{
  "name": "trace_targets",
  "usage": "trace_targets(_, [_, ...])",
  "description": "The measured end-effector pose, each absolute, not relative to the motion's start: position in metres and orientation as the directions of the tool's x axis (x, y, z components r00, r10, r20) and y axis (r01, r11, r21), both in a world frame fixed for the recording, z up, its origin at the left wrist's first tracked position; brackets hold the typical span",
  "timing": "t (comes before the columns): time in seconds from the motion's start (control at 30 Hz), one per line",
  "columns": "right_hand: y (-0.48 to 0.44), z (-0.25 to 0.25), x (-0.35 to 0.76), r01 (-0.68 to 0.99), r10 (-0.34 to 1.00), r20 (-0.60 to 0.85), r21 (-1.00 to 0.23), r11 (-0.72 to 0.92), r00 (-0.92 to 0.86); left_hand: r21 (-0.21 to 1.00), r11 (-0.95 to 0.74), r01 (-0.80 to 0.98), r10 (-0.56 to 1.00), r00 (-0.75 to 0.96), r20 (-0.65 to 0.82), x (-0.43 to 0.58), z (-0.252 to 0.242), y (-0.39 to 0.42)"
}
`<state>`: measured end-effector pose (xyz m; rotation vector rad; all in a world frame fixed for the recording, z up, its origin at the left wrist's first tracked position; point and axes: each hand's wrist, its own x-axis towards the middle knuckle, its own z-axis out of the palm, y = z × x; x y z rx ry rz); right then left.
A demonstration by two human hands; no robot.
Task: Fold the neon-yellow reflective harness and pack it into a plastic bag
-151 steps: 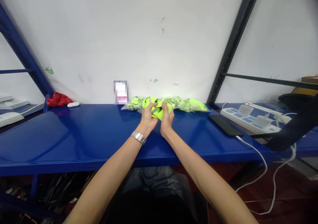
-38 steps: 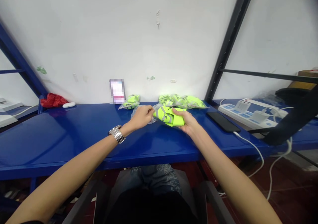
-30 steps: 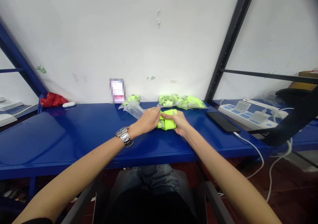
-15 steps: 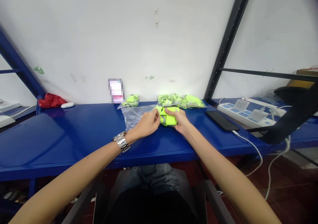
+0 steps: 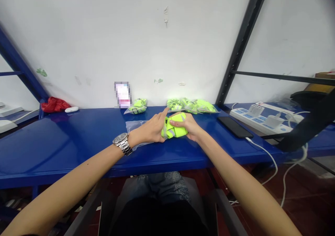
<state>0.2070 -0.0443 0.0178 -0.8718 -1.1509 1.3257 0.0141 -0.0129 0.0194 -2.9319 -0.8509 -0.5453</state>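
Observation:
A folded neon-yellow reflective vest [image 5: 176, 132] with grey bands is gripped in my right hand [image 5: 192, 127], its thumb lying across the top. My left hand [image 5: 153, 128], with a metal watch on the wrist, holds a clear plastic bag [image 5: 132, 125] at its mouth. The bag's edge lies around the left end of the vest, and the rest of the bag trails left under my left hand and wrist. My left fingertips are partly hidden behind the bag and vest.
Several bagged yellow bundles [image 5: 190, 105] lie along the wall, with another bagged bundle [image 5: 138, 105] farther left beside a propped phone [image 5: 122, 94]. A black phone [image 5: 234, 127] on a white cable and power strips [image 5: 259, 120] are at right. A red bundle [image 5: 54, 104] and white case [image 5: 71, 109] sit left.
My left hand has turned and spread from a pinch to a hold around the bag's mouth. The vest's left end now sits in the bag's opening. My right hand still grips the vest.

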Motion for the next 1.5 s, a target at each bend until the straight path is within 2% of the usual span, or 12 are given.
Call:
trace_targets(0.17, [-0.045,0.025,0.213,-0.102,0.945,0.296,-0.953,0.284,-0.141,0.051,-0.946,0.319,0.308,0.842,0.444,0.019,0.025,-0.017])
trace_targets(0.23, [-0.047,0.030,0.220,-0.007,0.918,0.338,-0.939,0.344,-0.206,0.028,-0.936,0.350,0.326,0.837,0.439,0.019,0.028,-0.018])
trace_targets(0.33, [-0.053,0.038,0.232,0.167,0.896,0.363,-0.896,0.411,-0.256,0.032,-0.866,0.499,0.470,0.791,0.393,0.016,0.032,-0.018])
trace_targets(0.43, [-0.058,0.042,0.240,0.287,0.880,0.381,-0.842,0.456,-0.282,0.161,-0.804,0.573,0.594,0.757,0.270,0.009,0.036,-0.014])
trace_targets(0.57, [-0.062,0.041,0.243,0.341,0.831,0.435,-0.767,0.544,-0.347,0.409,-0.790,0.457,0.561,0.807,0.181,0.001,0.050,-0.007])
trace_targets(0.7, [-0.067,0.043,0.240,0.396,0.783,0.497,-0.678,0.619,-0.373,0.506,-0.771,0.387,0.535,0.825,0.184,0.000,0.066,-0.005])
trace_targets(0.9, [-0.074,0.044,0.233,0.607,0.728,0.496,-0.416,0.678,-0.474,0.561,-0.758,0.332,0.550,0.789,0.275,0.006,0.069,-0.005])
trace_targets(1.1, [-0.079,0.032,0.233,0.628,0.586,0.540,-0.131,0.767,-0.604,0.470,-0.783,0.407,0.591,0.722,0.360,0.011,0.072,-0.011])
trace_targets(1.23, [-0.088,0.034,0.229,0.656,0.514,0.509,0.139,0.742,-0.690,0.359,-0.791,0.496,0.610,0.593,0.525,0.016,0.066,-0.013])
trace_targets(1.33, [-0.095,0.036,0.224,0.657,0.496,0.468,0.290,0.696,-0.731,0.405,-0.783,0.473,0.615,0.484,0.622,0.023,0.057,-0.015])
trace_targets(1.4, [-0.095,0.033,0.221,0.662,0.502,0.465,0.292,0.690,-0.729,0.455,-0.791,0.409,0.610,0.476,0.633,0.028,0.052,-0.020])
trace_targets(1.5, [-0.089,0.025,0.218,0.695,0.554,0.546,0.073,0.715,-0.628,0.463,-0.823,0.329,0.567,0.531,0.630,0.035,0.052,-0.031])
